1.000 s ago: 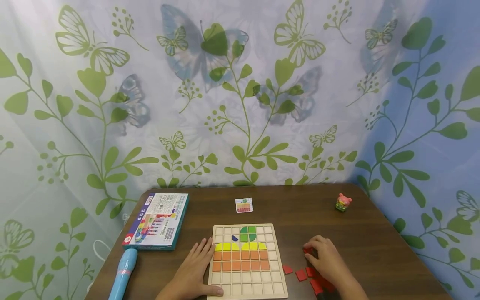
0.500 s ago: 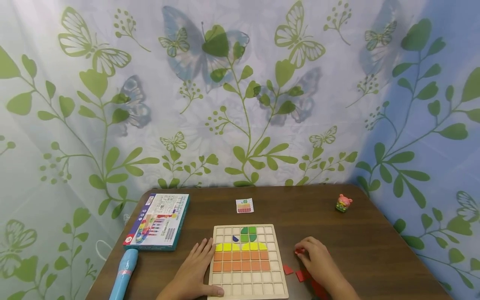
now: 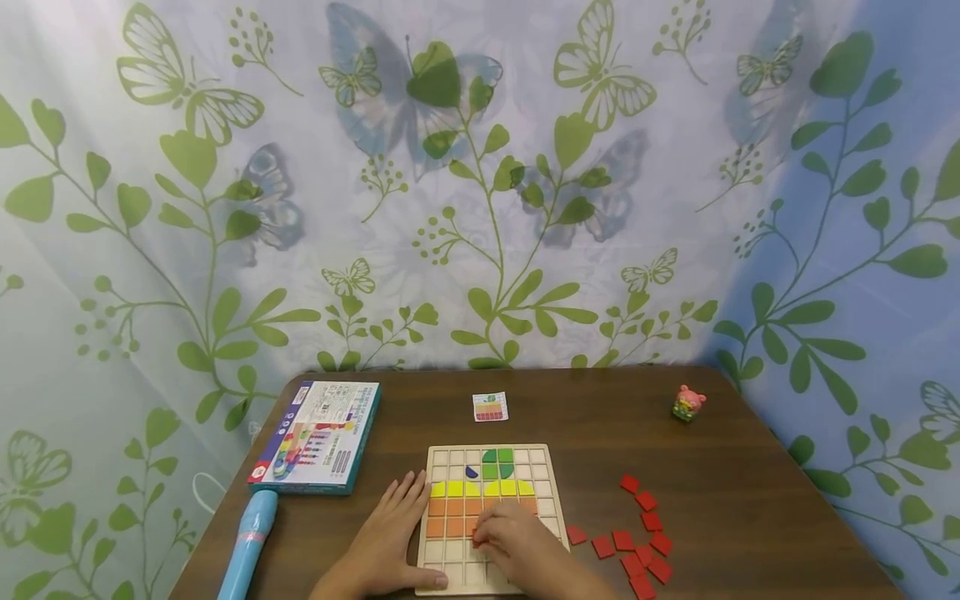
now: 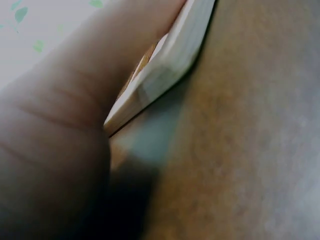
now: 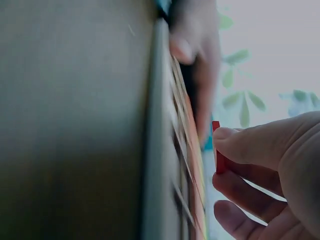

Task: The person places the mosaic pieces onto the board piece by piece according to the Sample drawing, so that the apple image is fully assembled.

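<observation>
Between the thumb and fingers of my right hand (image 3: 521, 546) a red tile (image 5: 219, 161) is pinched, seen edge-on in the right wrist view. That hand is over the lower middle of a wooden grid board (image 3: 453, 552), covering some of its cells. My left hand (image 3: 386, 533) rests along the board's left edge, fingers straight, thumb on the near-left corner. Orange tiles (image 3: 454, 527) fill two rows, partly hidden by the right hand. Above them run yellow pieces (image 3: 465, 489), then green pieces (image 3: 491, 471) and a dark blue piece (image 3: 471, 472).
Several loose red tiles (image 3: 660, 544) lie right of the board. Behind it is a small printed pattern card (image 3: 491, 407). A boxed set (image 3: 318, 437) and a light blue microphone-shaped object (image 3: 249, 537) are at left. A pink-topped figurine (image 3: 687, 403) stands at back right.
My right hand has moved left from the loose red tiles to above the board, carrying a red tile. The pile it covered now shows. My left hand has stayed on the board's edge.
</observation>
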Motion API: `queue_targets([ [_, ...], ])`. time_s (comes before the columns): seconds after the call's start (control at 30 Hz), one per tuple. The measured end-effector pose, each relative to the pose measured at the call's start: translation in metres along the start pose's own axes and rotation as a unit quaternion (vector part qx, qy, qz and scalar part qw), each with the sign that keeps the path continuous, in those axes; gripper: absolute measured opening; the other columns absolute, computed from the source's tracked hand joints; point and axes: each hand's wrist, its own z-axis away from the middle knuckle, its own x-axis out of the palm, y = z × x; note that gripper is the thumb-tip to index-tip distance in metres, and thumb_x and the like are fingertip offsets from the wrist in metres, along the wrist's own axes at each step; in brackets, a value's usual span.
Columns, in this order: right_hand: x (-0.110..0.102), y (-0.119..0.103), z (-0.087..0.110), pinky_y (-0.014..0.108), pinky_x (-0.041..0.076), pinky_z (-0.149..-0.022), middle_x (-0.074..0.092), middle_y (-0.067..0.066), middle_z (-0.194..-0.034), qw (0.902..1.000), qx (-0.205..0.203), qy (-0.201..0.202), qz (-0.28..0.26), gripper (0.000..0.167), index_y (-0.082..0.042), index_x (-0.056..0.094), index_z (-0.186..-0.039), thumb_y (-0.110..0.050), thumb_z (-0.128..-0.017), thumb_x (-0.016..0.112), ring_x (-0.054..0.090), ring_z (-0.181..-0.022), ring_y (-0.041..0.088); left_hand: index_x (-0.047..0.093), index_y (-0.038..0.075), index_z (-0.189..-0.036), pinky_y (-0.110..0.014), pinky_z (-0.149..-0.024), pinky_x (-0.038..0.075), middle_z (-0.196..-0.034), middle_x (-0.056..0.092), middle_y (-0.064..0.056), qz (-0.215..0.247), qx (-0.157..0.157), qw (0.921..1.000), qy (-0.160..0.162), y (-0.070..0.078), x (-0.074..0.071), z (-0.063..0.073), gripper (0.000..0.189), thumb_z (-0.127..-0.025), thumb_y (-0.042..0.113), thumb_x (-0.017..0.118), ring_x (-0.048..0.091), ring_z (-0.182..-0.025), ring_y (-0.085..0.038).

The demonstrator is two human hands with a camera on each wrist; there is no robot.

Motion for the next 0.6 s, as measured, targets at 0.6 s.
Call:
queue_targets([
  [0.6, 0.059, -0.017, -0.036, 0.008, 0.042, -0.09, 0.069, -0.01, -0.098, 0.9946, -0.065, -0.033, 0.074, 0.007, -0.015, 0.082, -0.089, -0.008, -0.089, 0.084, 0.059, -0.094, 0.002, 0.039, -0.006, -0.159, -0.065, -0.119, 0.022, -0.167, 0.028, -0.025, -0.005, 0.044, 0.9982, 0.04, 0.001, -0.004, 0.003, 0.137, -0.07, 0.094, 0.065, 0.024, -0.154, -0.044],
])
